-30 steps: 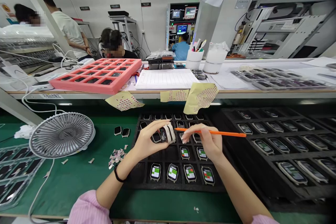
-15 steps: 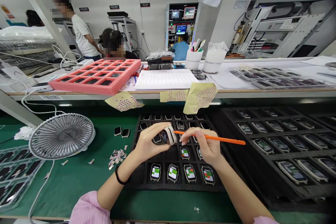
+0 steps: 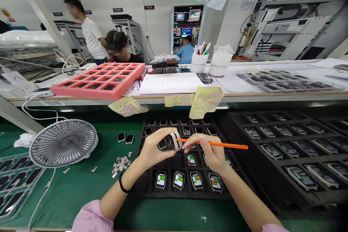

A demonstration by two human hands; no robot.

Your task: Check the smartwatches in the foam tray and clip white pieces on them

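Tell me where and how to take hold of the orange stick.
Pinch the orange stick near its blunt end, probably best coming from the right: that slim end juts out clear of the right hand, which hides part of the middle, while the thin tip is at the watch in the left hand.

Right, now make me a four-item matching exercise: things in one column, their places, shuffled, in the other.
Things
1. Slim orange stick-like tool
2. Pink foam tray with square compartments
3. Round grey fan with a slatted grille
4. Pale watch body with rounded corners

Places
A. Low at the left, over the green work surface
B. Between the fingers of the person's left hand
C. On the raised white shelf
D. In the person's right hand

Pairs: 1-D, 2-C, 3-A, 4-B
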